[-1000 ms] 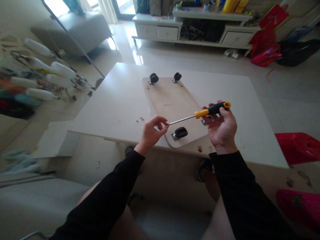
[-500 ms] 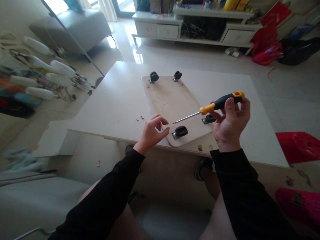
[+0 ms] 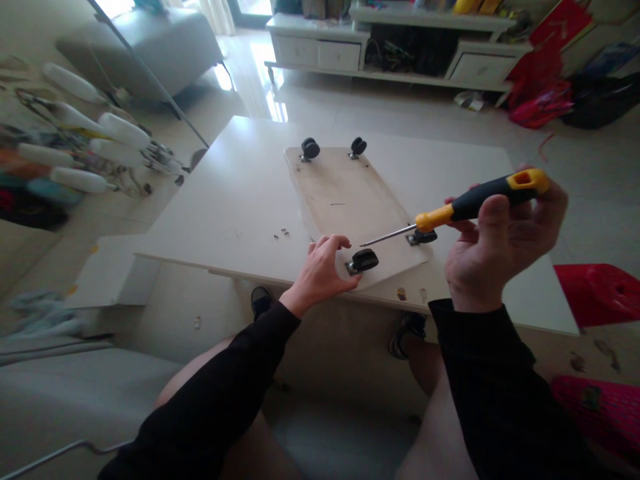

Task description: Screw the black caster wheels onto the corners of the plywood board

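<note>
- Head view: my right hand [image 3: 493, 257] holds the screwdriver [image 3: 470, 205] raised, fingers wrapped round its black-and-yellow handle, tip slanting down toward the board [image 3: 345, 207].
- My left hand [image 3: 323, 275] rests on the board's near edge, fingers loosely spread, just beside the near caster [image 3: 363, 261].
- All four casters sit on the upturned board; a few screws [image 3: 281, 233] lie loose on the table [image 3: 240, 200], left of my fingers, so fastening looks unfinished.

The screwdriver [image 3: 465, 208] has a glossy black-and-yellow plastic handle and a bright metal shaft. The board [image 3: 345, 200] is pale matt wood; its wheels [image 3: 364, 259] look like black plastic.
</note>
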Demonstrator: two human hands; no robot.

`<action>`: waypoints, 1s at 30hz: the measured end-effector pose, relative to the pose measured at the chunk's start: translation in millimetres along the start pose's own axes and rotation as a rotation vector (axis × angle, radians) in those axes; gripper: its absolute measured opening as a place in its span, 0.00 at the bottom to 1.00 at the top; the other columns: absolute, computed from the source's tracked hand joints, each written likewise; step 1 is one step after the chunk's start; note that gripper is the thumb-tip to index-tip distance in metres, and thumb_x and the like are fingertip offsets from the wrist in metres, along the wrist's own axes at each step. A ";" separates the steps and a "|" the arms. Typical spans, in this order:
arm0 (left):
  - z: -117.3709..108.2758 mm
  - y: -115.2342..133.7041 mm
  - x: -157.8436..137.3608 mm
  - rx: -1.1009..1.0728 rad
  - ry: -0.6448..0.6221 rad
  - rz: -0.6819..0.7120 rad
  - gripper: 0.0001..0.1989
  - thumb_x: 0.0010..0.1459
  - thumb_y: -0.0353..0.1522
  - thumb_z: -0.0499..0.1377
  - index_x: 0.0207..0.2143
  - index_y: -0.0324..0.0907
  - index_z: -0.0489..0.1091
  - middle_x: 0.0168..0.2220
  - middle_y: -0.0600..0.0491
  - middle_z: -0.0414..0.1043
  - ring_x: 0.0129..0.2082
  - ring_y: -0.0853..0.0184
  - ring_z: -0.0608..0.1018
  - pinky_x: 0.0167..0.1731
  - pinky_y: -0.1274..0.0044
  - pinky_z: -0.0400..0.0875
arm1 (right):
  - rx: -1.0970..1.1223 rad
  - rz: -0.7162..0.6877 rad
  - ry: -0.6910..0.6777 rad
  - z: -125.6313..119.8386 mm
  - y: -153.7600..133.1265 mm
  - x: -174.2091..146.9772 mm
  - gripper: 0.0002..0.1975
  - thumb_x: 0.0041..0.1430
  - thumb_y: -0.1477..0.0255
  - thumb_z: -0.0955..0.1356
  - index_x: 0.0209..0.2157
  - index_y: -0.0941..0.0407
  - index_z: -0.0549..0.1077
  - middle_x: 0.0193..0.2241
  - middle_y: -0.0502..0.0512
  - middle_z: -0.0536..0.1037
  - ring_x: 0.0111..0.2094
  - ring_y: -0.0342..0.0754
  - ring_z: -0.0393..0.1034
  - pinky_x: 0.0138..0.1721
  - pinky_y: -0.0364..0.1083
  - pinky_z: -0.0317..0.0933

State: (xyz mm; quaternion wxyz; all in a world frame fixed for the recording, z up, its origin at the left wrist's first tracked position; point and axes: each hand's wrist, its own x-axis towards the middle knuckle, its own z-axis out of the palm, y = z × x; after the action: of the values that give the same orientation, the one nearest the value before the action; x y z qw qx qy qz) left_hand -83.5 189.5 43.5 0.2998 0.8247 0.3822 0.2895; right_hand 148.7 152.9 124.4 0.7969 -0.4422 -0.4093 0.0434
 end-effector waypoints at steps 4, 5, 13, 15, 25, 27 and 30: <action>-5.5 -0.3 3.6 -0.050 -0.018 0.092 0.28 0.55 0.30 0.70 0.58 0.46 0.70 0.55 0.46 0.77 0.56 0.53 0.79 0.59 0.58 0.70 | 0.038 0.081 0.180 -18.8 2.7 1.2 0.19 0.58 0.59 0.76 0.48 0.50 0.75 0.39 0.48 0.77 0.35 0.43 0.78 0.29 0.42 0.77; -7.0 -0.7 4.8 -0.061 -0.030 0.134 0.27 0.57 0.30 0.69 0.59 0.46 0.71 0.56 0.45 0.76 0.58 0.53 0.79 0.60 0.58 0.70 | 0.038 0.128 0.219 -24.2 3.7 1.0 0.19 0.59 0.58 0.75 0.48 0.51 0.74 0.37 0.48 0.77 0.34 0.43 0.78 0.28 0.42 0.77; -4.0 -7.0 15.3 -0.044 -0.158 0.275 0.29 0.60 0.28 0.64 0.64 0.47 0.72 0.63 0.43 0.75 0.63 0.51 0.76 0.65 0.55 0.68 | -0.017 0.355 0.262 -46.4 16.3 -3.4 0.17 0.56 0.57 0.76 0.43 0.49 0.73 0.35 0.46 0.73 0.34 0.42 0.77 0.29 0.41 0.77; -3.0 -6.1 18.3 -0.046 -0.190 0.280 0.29 0.60 0.28 0.64 0.64 0.47 0.72 0.63 0.43 0.75 0.64 0.51 0.76 0.65 0.54 0.68 | -0.028 0.354 0.227 -46.1 17.3 -5.4 0.17 0.57 0.57 0.76 0.43 0.48 0.73 0.35 0.46 0.73 0.34 0.42 0.78 0.29 0.41 0.77; -6.9 -2.7 26.4 -0.073 -0.198 0.199 0.20 0.61 0.34 0.64 0.55 0.46 0.73 0.58 0.46 0.79 0.59 0.51 0.79 0.63 0.57 0.69 | -0.110 0.337 0.109 -36.9 9.4 -25.0 0.21 0.58 0.54 0.76 0.48 0.46 0.72 0.42 0.48 0.75 0.37 0.42 0.77 0.31 0.42 0.77; -6.5 -4.9 26.5 -0.076 -0.189 0.178 0.19 0.61 0.35 0.64 0.55 0.46 0.72 0.57 0.46 0.80 0.58 0.52 0.80 0.61 0.57 0.70 | -0.113 0.337 0.097 -34.1 9.4 -28.8 0.21 0.58 0.53 0.76 0.48 0.46 0.71 0.43 0.49 0.74 0.38 0.42 0.77 0.33 0.43 0.77; -6.8 -6.2 27.5 -0.100 -0.171 0.164 0.18 0.60 0.35 0.65 0.53 0.45 0.72 0.57 0.45 0.81 0.57 0.52 0.81 0.59 0.58 0.70 | -0.118 0.328 0.063 -31.8 10.4 -32.3 0.21 0.59 0.53 0.75 0.49 0.46 0.71 0.44 0.49 0.73 0.38 0.43 0.77 0.32 0.43 0.76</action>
State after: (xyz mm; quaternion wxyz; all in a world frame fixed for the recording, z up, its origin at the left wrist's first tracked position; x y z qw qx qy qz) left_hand -76.3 216.8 50.3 0.3473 0.8589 0.2715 0.2607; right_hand 152.3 124.0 88.2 0.7642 -0.5501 -0.3085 0.1347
